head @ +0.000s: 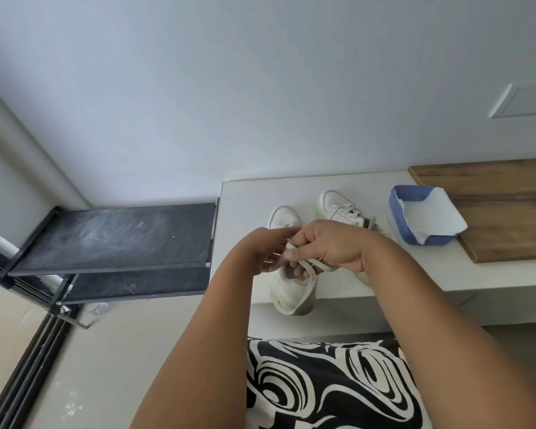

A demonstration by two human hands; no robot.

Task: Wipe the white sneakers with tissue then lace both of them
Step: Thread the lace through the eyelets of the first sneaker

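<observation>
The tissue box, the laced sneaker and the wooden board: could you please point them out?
tissue box [400,222]: head view, blue left wall.
laced sneaker [333,202]: head view, toe cap.
wooden board [502,212]: head view, bare top.

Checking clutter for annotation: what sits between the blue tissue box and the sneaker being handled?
Head view: the second white sneaker stands between the blue tissue box and the near sneaker that both hands work on.

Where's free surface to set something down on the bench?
Free: the bench strip between its left edge and the near sneaker; the wood board right of the blue tissue box; the black shelf on the left. Crowded: the middle, where both hands work over the near sneaker, with the far sneaker close to the box.
</observation>
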